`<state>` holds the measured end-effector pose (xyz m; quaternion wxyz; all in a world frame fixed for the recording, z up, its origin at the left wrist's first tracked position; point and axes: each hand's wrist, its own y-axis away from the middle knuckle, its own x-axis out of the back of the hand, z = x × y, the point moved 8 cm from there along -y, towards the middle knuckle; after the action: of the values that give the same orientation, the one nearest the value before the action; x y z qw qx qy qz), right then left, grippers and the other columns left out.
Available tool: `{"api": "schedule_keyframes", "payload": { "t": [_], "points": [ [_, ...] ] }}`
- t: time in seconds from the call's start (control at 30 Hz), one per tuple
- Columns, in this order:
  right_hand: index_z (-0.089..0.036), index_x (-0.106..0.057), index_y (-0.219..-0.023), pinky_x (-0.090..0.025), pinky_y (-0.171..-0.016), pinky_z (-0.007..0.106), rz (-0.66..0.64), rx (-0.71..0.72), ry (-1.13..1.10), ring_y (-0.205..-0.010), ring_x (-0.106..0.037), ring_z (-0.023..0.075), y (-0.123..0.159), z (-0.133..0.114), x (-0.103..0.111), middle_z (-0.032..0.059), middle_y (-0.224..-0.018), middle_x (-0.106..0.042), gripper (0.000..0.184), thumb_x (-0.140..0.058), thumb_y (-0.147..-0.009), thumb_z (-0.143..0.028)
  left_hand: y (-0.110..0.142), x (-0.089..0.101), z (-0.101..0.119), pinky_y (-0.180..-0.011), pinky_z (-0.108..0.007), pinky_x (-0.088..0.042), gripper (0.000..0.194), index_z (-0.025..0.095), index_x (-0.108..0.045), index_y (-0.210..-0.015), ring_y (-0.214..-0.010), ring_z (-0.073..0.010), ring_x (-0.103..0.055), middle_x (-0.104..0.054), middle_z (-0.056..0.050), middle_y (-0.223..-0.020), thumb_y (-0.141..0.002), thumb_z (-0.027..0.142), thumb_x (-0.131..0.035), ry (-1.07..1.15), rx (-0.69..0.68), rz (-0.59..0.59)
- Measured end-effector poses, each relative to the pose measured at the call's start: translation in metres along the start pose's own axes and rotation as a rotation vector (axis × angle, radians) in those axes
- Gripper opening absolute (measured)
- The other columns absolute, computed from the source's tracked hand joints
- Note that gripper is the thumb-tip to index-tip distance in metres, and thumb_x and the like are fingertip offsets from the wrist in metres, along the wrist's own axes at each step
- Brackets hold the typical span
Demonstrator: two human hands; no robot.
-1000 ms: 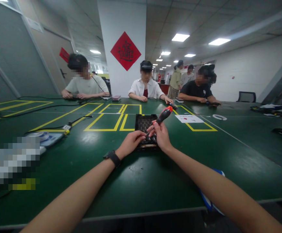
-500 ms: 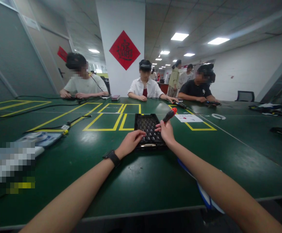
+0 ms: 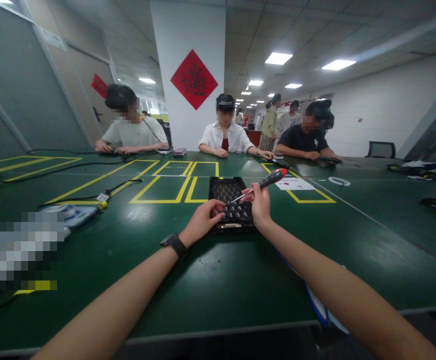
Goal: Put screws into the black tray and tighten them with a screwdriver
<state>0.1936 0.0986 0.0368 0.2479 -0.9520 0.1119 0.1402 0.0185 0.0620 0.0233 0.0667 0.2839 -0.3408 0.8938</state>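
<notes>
Two bare hands, ours, over the green table. Our R hand has its fingers closed round the lower handle of a red-and-black screwdriver, held at a tilt: handle up to the R, shaft slanting down L over the black case. Our L hand, w/ a dark watch on the wrist, is at the case's L edge, fingers half-curled, thumb a bit apart; shaft tip ends right by these fingertips, but we can't tell if they pinch it. Case is on the table in front of us, btwn the hands, w/ rows of small pieces inside. Past our R hand: white sheet over yellow tape. Blue-and-white item partly hidden by our R forearm. 3 ppl seated opp. us.
</notes>
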Motion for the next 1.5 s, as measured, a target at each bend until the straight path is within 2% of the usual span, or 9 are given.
{"api": "schedule_keyframes", "payload": {
  "t": [0.13, 0.33, 0.67, 1.03, 1.33, 1.43, 1.5],
  "points": [
    [-0.019, -0.042, -0.093, -0.042, -0.047, 0.02, -0.038, -0.024, -0.137, -0.045, -0.055, 0.008, 0.01, -0.005, -0.011, -0.0019, -0.065, -0.061, 0.032, -0.041, -0.083, -0.049, 0.0, 0.0, -0.001, -0.063, -0.024, -0.044, 0.031, 0.017, -0.054, -0.102, -0.067, -0.0108, -0.053, -0.058, -0.001, -0.079, -0.075, 0.032, -0.059, 0.034, 0.025, -0.004],
    [-0.019, -0.043, -0.091, -0.042, -0.047, 0.02, -0.114, -0.023, -0.141, -0.044, -0.053, 0.0073, 0.021, -0.012, -0.023, -0.003, -0.064, -0.059, 0.025, -0.042, -0.084, -0.044, 0.001, 0.001, -0.004, -0.062, -0.023, -0.041, 0.02, 0.017, -0.056, -0.09, -0.066, -0.0109, -0.051, -0.057, 0.0, -0.072, -0.079, 0.034, -0.054, 0.025, 0.05, 0.008],
    [-0.02, -0.042, -0.093, -0.043, -0.049, 0.02, -0.12, 0.032, -0.098, -0.045, -0.052, 0.0069, 0.025, -0.018, -0.023, -0.0031, -0.067, -0.059, 0.025, -0.039, -0.086, -0.043, 0.001, 0.002, -0.004, -0.064, -0.024, -0.042, 0.015, 0.016, -0.057, -0.089, -0.067, -0.0119, -0.052, -0.058, -0.001, -0.074, -0.079, 0.028, -0.054, 0.001, 0.041, 0.016],
    [-0.02, -0.042, -0.093, -0.044, -0.051, 0.021, -0.164, 0.069, -0.031, -0.046, -0.052, 0.007, 0.027, -0.024, -0.027, -0.0027, -0.069, -0.058, 0.025, -0.037, -0.086, -0.044, 0.001, 0.005, 0.0, -0.067, -0.025, -0.044, 0.018, 0.017, -0.058, -0.095, -0.071, -0.0117, -0.055, -0.06, -0.001, -0.077, -0.078, 0.02, -0.052, 0.094, 0.038, 0.035],
    [-0.02, -0.043, -0.098, -0.044, -0.053, 0.021, -0.355, 0.151, 0.041, -0.048, -0.053, 0.0065, 0.035, -0.037, -0.041, -0.0023, -0.073, -0.059, 0.025, -0.038, -0.087, -0.042, 0.001, -0.001, -0.004, -0.072, -0.027, -0.046, 0.022, 0.016, -0.057, -0.098, -0.078, -0.0129, -0.058, -0.062, -0.004, -0.084, -0.078, 0.016, -0.049, 0.15, 0.038, -0.037],
    [-0.02, -0.043, -0.099, -0.043, -0.053, 0.02, -0.331, 0.152, 0.08, -0.047, -0.052, 0.006, 0.036, -0.038, -0.039, -0.0026, -0.072, -0.059, 0.027, -0.038, -0.086, -0.044, 0.0, -0.003, -0.003, -0.072, -0.028, -0.046, 0.024, 0.016, -0.056, -0.101, -0.079, -0.0135, -0.058, -0.063, -0.004, -0.086, -0.078, 0.018, -0.051, 0.137, 0.031, -0.065],
    [-0.02, -0.043, -0.098, -0.041, -0.049, 0.019, -0.245, 0.162, 0.097, -0.045, -0.05, 0.0057, 0.033, -0.037, -0.032, -0.0034, -0.07, -0.059, 0.028, -0.037, -0.086, -0.045, 0.001, -0.004, -0.001, -0.073, -0.028, -0.046, 0.027, 0.017, -0.056, -0.103, -0.081, -0.0141, -0.058, -0.063, -0.004, -0.089, -0.076, 0.021, -0.054, 0.093, 0.024, -0.072]
  ]
}}
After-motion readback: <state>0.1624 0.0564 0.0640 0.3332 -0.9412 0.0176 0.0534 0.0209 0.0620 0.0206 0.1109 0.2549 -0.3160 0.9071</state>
